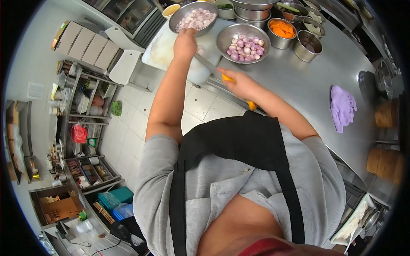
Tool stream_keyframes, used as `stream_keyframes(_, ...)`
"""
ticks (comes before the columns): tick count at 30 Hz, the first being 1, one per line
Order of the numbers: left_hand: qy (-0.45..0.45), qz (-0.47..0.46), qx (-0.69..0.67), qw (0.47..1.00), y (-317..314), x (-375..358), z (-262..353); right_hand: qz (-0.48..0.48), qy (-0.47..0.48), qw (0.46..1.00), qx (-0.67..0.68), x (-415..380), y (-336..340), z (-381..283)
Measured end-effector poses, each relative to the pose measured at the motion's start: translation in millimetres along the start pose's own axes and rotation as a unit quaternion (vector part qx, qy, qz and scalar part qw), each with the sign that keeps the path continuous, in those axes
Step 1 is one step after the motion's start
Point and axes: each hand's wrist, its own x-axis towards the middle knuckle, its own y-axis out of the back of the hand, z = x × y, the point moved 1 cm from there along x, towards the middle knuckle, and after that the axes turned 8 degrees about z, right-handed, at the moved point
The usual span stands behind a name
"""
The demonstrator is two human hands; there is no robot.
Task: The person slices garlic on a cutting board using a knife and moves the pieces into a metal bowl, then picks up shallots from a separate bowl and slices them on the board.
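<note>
My left hand (185,44) is closed at the near rim of a metal bowl (209,30) filled with cut shallots (196,19). Its fingertips are partly hidden by the hand itself. In my right hand (242,85) is a knife (206,63) with a yellow handle, its blade pointing left over the edge of the white cutting board (164,50). A pale shallot piece (200,51) lies on the board close to the left wrist. To the right of the board, a perforated metal bowl (221,42) holds whole peeled purple shallots (246,49).
On the steel table (294,85) stand a pot of orange carrot pieces (282,29), a dark-filled metal pot (308,46) and several other containers. A purple cloth (342,107) lies at the right. Left of the board are a white chair (124,67) and shelves (87,115).
</note>
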Motion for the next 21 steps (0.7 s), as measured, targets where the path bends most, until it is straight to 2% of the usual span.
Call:
stream_keyframes(1,-0.084,0.014,-0.02,0.996,-2.3,1.7,16.4,-0.012,0.018,1.0,0.022,-1.1,-5.2,7.8)
stream_keyframes(3,-0.14,-0.073,-0.08,0.984,-17.8,4.4,47.0,-0.025,0.034,0.998,0.048,-4.5,-7.5,15.0)
stream_keyframes(5,-0.085,-0.29,-0.057,0.951,-38.4,8.0,79.4,-0.06,0.003,0.998,0.025,-3.5,-6.7,16.3)
stream_keyframes(7,-0.133,-0.379,-0.026,0.916,-56.3,7.2,102.1,-0.044,0.021,0.999,0.021,-5.5,-6.5,19.7)
stream_keyframes(8,-0.134,-0.378,-0.025,0.916,-66.4,6.8,112.0,-0.032,0.038,0.999,0.014,-7.3,-6.9,22.6)
stream_keyframes(10,-0.077,-0.408,0.047,0.908,-85.0,5.5,126.2,-0.017,0.059,0.998,0.001,-9.7,-9.5,30.3)
stream_keyframes(11,-0.034,-0.464,0.108,0.879,-79.8,5.9,138.8,-0.003,0.08,0.997,-0.013,-10.0,-8.9,32.2)
stream_keyframes(12,-0.034,-0.463,0.109,0.879,-98.6,0.9,132.9,-0.002,0.08,0.997,-0.013,-10.1,-6.8,31.5)
stream_keyframes(14,-0.093,-0.364,0.071,0.924,-133.6,-8.3,112.5,-0.051,0.036,0.998,-0.02,-7.8,-4.2,28.9)
stream_keyframes(15,-0.09,-0.36,0.074,0.926,-118.8,-4.7,119.6,-0.053,0.041,0.998,-0.021,-3.6,-8.0,35.4)
stream_keyframes(17,-0.019,-0.371,0.04,0.928,-88.4,-1.4,127.7,-0.019,0.094,0.995,-0.009,6.9,-19.4,53.2)
stream_keyframes(18,-0.012,-0.367,0.04,0.929,-81.0,-1.8,118.5,-0.025,0.099,0.995,-0.011,3.3,-11.5,42.8)
stream_keyframes(19,0.093,-0.34,-0.146,0.924,-70.2,-1.5,104.8,-0.068,0.025,0.997,0.037,-1.8,-2.2,33.3)
stream_keyframes(20,0.193,-0.293,-0.325,0.878,-57.6,-0.6,90.2,-0.111,-0.048,0.989,0.084,-3.0,2.3,25.7)
stream_keyframes(21,0.201,-0.283,-0.323,0.88,-43.3,-3.5,75.4,-0.122,-0.042,0.988,0.08,-0.1,0.2,26.1)
